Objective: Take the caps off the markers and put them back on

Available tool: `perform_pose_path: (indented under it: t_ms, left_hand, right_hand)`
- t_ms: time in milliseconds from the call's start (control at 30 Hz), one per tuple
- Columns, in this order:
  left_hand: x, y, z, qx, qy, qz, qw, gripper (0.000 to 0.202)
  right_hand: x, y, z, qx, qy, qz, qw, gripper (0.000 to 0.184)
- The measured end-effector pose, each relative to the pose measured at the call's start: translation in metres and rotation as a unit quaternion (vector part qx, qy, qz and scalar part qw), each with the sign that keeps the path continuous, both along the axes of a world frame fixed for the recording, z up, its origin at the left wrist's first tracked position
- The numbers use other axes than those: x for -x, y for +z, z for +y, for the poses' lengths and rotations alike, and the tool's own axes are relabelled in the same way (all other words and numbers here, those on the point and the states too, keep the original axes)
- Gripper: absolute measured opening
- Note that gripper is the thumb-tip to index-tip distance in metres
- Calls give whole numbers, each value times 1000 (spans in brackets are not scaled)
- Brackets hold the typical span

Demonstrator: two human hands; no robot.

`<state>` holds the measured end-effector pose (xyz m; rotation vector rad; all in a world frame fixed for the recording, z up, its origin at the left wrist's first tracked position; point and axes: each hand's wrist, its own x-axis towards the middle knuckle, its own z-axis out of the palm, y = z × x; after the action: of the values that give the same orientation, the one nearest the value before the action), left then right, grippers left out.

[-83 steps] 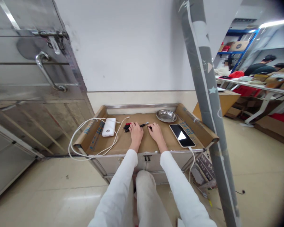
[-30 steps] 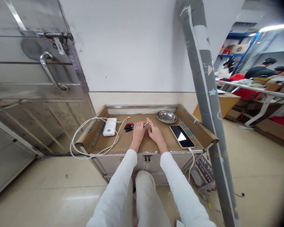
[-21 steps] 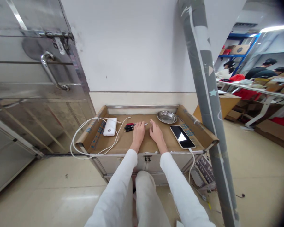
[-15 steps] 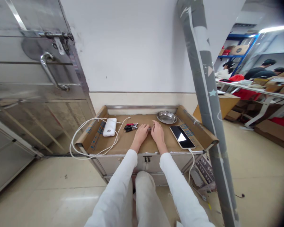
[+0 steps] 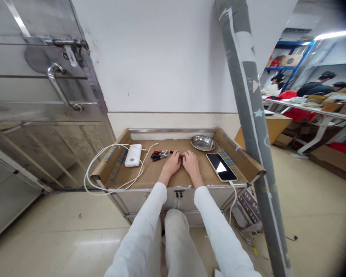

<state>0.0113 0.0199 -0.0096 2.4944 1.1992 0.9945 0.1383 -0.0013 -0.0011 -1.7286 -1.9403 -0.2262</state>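
Grip obscured.
Undersides of left hand (image 5: 172,164) and right hand (image 5: 191,164) hidden; print on pens (image 5: 157,155) left of grip too small.

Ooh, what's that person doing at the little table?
Someone has their left hand and right hand close together over the table. A dark tip shows by the left hand, maybe a pen's, but what they hold is hidden. The other pens lie left of the hands, near a power bank. A bowl and phone are on the right.
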Motion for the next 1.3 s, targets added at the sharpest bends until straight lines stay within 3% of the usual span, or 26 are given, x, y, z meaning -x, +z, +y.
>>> perform_pose_path:
  t_ms: [167,300,433,567,667,767,933,1100,1300]
  left_hand:
    - [-1,6,-5,23,37,12,999,30]
    - [-1,9,-8,-6,79,40,996,30]
    - [1,11,-13,-57,205,63,975,27]
    - [4,9,-19,-68,360,54,929,23]
    - [5,5,-21,-62,405,50,911,23]
    - [4,2,-20,-57,380,70,921,26]
    - [2,3,-16,-62,254,93,961,22]
    - [3,10,-14,-33,152,52,987,17]
    - [4,14,-16,-18,137,22,990,16]
  right_hand:
    - [0,-2,1,11,-7,-13,1000,26]
    - [1,-3,1,19,-26,-17,999,27]
    - [1,-4,1,26,-35,-19,999,31]
    - [2,-5,1,31,-41,-24,998,34]
    - [2,-5,1,34,-40,-23,998,36]
    - [2,-5,1,33,-45,-21,998,35]
    - [2,-4,1,27,-6,-11,1000,37]
    - [2,-2,1,36,57,-8,998,36]
    - [2,-3,2,31,53,-15,998,28]
